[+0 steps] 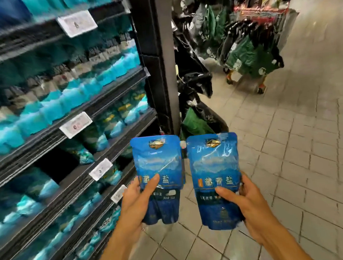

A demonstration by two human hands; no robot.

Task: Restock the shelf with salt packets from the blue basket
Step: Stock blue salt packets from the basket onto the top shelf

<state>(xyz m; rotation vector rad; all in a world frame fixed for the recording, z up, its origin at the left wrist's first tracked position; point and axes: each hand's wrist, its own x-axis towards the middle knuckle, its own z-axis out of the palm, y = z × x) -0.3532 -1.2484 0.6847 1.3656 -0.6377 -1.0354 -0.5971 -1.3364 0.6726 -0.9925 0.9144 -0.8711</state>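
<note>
Fingers of the left hand [134, 202] curl round a blue salt packet [159, 173], thumb pressed across its front; a second packet seems to sit behind it. Fingers of the right hand [250, 204] clamp another packet [216, 178] the same way, thumb on its face. Both packets stand upright, side by side, nearly touching above the fingers. Left of the left fingers runs the shelf [83, 180], blurred, stocked with blue packs. Tiled floor [295, 160] lies below.
</note>
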